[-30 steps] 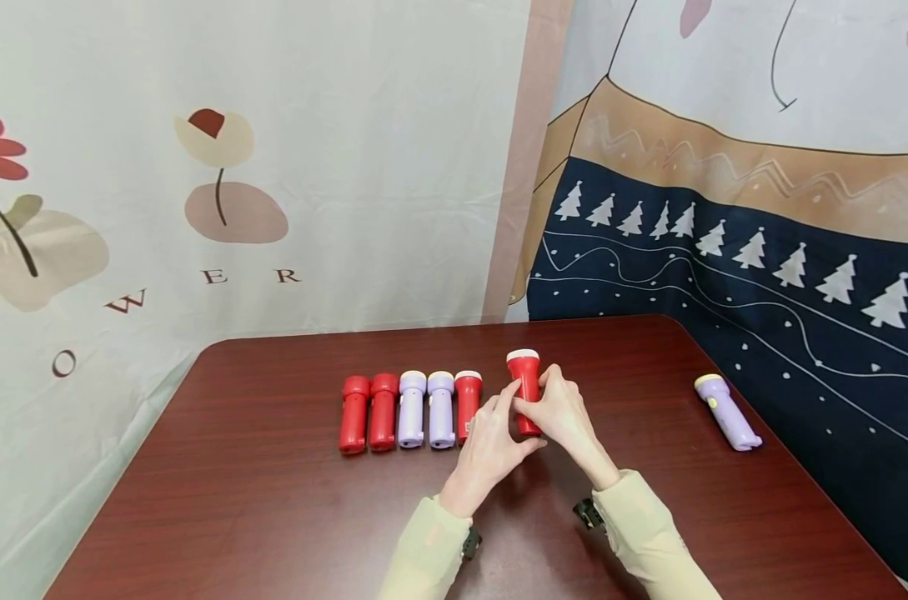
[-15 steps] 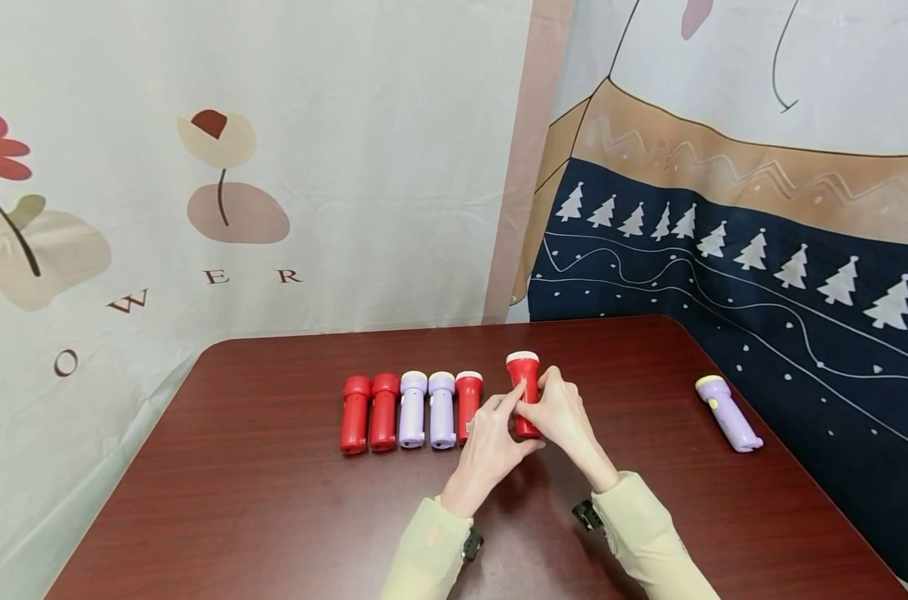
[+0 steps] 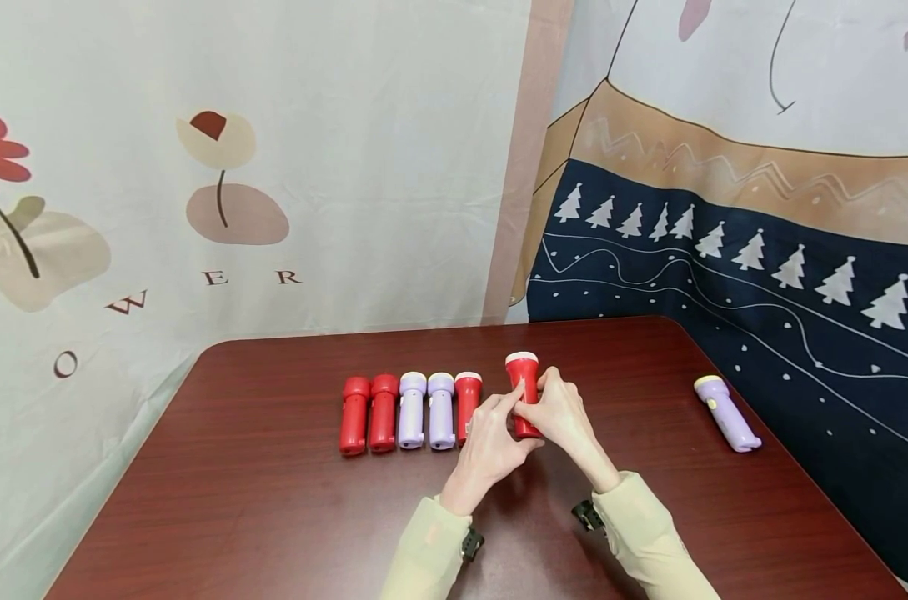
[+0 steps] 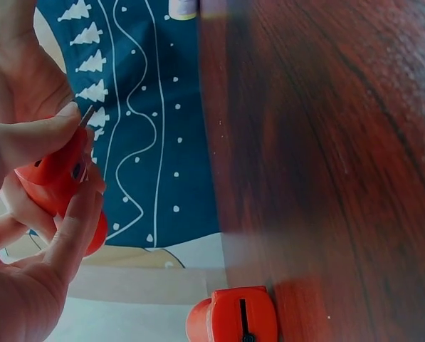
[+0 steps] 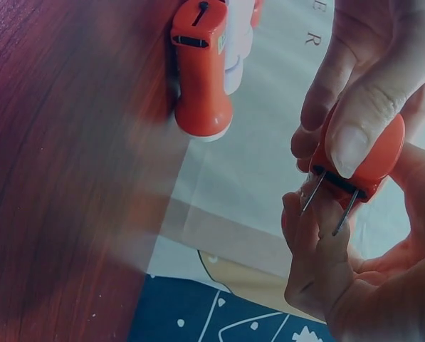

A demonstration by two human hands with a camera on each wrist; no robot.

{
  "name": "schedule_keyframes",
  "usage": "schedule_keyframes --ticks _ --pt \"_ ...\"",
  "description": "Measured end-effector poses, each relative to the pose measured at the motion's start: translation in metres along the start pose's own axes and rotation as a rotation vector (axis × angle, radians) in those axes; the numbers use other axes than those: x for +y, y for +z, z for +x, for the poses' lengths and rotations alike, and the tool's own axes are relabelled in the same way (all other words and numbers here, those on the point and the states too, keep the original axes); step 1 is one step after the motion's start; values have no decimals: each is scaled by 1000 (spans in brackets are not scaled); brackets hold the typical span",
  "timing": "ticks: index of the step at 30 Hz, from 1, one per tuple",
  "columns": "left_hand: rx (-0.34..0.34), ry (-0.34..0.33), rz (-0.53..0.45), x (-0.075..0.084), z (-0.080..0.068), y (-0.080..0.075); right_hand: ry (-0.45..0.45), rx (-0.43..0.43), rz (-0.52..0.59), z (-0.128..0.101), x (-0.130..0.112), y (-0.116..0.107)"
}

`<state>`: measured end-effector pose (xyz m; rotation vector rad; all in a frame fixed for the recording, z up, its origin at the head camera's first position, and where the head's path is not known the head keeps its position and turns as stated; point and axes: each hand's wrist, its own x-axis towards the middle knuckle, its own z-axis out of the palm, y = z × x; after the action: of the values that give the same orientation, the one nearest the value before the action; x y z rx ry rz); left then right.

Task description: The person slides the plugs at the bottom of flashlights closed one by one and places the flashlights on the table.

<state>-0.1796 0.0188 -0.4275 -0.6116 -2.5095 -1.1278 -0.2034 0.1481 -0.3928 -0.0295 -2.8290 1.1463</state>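
A red flashlight (image 3: 524,385) with a white head is held just above the dark wooden table (image 3: 258,500), to the right of a row of flashlights. My left hand (image 3: 508,410) holds its lower part from the left, with the index finger lying on the body. My right hand (image 3: 549,398) grips it from the right. In the right wrist view two metal plug prongs (image 5: 330,205) stick out of the flashlight's (image 5: 372,158) base between the fingers of both hands. The left wrist view shows the same flashlight (image 4: 55,182) in my fingers.
Five flashlights lie side by side left of my hands: red (image 3: 354,414), red (image 3: 383,411), purple (image 3: 412,408), purple (image 3: 441,408), red (image 3: 467,402). A lone purple flashlight (image 3: 727,412) lies near the table's right edge. Printed cloths hang behind the table and to its right.
My left index finger has shifted slightly along the red flashlight. Both hands and the flashlight stay in the same place.
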Motion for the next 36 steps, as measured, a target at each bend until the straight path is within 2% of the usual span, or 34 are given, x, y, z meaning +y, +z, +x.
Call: schedule_keyframes --ticks 36 --pt "-34 -7 -9 0 0 0 -11 4 -9 0 -2 1"
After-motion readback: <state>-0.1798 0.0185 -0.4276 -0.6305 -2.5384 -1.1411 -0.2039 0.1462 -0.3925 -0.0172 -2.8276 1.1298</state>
